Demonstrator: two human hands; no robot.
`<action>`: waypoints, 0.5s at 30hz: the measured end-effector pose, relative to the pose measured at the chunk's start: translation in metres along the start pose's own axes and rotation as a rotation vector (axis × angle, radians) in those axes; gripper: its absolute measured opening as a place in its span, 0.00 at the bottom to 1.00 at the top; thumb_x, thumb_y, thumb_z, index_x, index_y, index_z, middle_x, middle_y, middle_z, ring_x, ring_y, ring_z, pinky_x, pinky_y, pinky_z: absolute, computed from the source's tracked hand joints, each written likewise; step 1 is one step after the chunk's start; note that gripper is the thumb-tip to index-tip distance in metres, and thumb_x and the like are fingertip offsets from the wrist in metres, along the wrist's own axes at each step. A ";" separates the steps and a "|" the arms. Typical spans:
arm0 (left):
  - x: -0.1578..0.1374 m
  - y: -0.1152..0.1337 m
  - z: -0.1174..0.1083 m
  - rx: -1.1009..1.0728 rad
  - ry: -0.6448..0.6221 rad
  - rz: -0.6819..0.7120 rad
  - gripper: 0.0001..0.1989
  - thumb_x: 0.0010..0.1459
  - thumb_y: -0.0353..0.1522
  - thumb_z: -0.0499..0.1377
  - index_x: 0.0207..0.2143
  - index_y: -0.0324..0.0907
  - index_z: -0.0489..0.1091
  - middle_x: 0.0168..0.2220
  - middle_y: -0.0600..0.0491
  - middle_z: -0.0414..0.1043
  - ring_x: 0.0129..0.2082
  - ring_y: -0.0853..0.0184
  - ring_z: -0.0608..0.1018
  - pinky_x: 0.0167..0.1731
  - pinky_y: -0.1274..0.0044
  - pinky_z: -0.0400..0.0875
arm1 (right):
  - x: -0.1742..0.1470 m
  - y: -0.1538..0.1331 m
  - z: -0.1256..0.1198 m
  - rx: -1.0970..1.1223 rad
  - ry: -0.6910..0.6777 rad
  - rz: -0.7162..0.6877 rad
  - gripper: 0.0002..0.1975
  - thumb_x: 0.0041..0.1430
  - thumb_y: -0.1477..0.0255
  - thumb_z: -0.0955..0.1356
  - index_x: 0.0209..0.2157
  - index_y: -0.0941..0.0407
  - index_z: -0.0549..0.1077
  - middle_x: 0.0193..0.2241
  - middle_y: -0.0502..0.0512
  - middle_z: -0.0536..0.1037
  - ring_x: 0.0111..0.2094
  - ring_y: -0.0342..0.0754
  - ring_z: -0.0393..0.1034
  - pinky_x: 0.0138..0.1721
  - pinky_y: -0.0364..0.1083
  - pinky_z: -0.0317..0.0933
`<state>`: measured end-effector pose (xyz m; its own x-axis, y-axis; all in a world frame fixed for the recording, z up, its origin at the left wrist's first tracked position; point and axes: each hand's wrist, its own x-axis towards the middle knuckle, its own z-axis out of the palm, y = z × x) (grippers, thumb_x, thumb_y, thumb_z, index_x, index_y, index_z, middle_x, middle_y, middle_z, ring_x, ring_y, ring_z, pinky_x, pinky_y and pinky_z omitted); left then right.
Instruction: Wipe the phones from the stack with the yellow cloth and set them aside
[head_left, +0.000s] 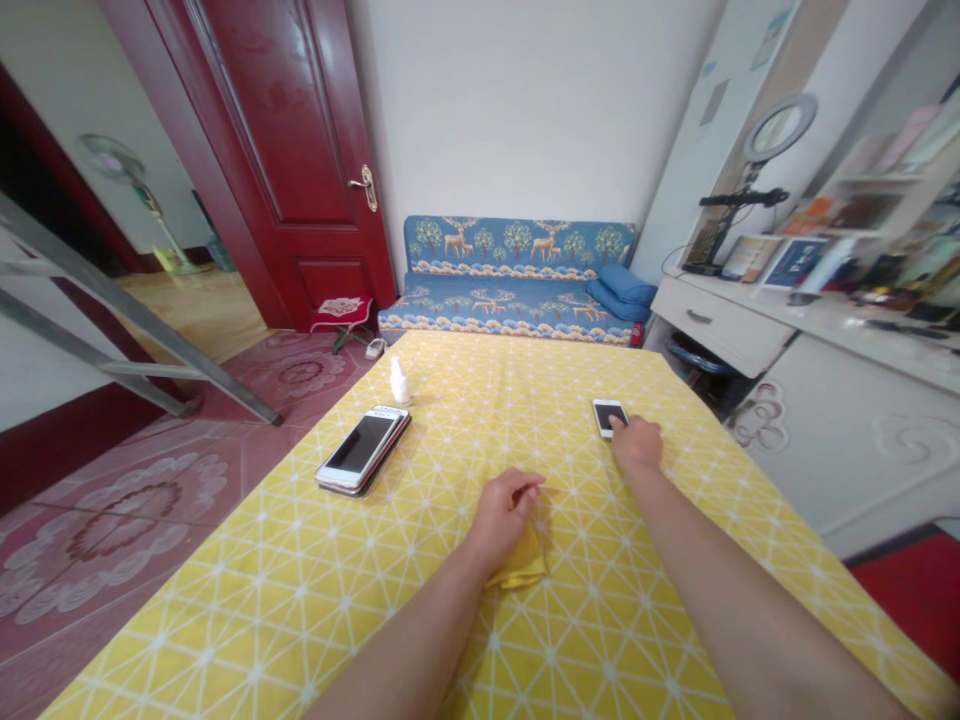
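Note:
My right hand reaches far out on the right side of the table, thumb over the lower edge of a small white smartphone with a dark screen. The fingers under or behind its edge are mostly hidden. Nearer the middle, my left hand rests with loosely bent fingers and nothing visible in them. Partly beneath this hand and wrist lies a folded yellow cloth. To the left, a larger white smartphone lies on top of another dark-edged device. Behind that stack stands a small white bottle.
A yellow patterned tablecloth covers the table. Past its far edge is a blue sofa. A white cabinet flanks the right side, a red stool stands by the red door, and a metal ladder leans at left.

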<state>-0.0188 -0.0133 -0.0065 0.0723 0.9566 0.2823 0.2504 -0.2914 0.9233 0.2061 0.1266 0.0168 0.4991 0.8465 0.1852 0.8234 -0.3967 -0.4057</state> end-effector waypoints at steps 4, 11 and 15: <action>-0.001 -0.001 0.000 0.004 -0.004 0.015 0.11 0.58 0.31 0.55 0.40 0.42 0.76 0.39 0.48 0.76 0.41 0.64 0.75 0.44 0.73 0.68 | -0.005 -0.007 -0.002 -0.049 -0.045 0.031 0.25 0.63 0.59 0.60 0.44 0.66 0.74 0.47 0.78 0.68 0.44 0.62 0.72 0.42 0.55 0.65; 0.000 -0.003 0.001 0.000 -0.009 0.020 0.12 0.59 0.31 0.54 0.41 0.41 0.76 0.38 0.49 0.76 0.38 0.65 0.75 0.42 0.73 0.68 | -0.019 -0.013 -0.002 -0.124 -0.066 -0.083 0.39 0.53 0.48 0.65 0.55 0.64 0.64 0.54 0.76 0.62 0.47 0.65 0.69 0.44 0.57 0.65; 0.001 -0.001 0.000 0.005 -0.008 0.014 0.12 0.59 0.31 0.55 0.41 0.42 0.76 0.38 0.49 0.76 0.38 0.65 0.75 0.42 0.73 0.68 | -0.016 -0.008 -0.002 -0.137 -0.078 -0.101 0.30 0.55 0.52 0.64 0.49 0.62 0.69 0.50 0.72 0.65 0.45 0.63 0.71 0.42 0.56 0.65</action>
<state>-0.0187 -0.0124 -0.0072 0.0839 0.9525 0.2929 0.2545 -0.3047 0.9178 0.1917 0.1158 0.0188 0.3941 0.9073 0.1464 0.9000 -0.3487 -0.2616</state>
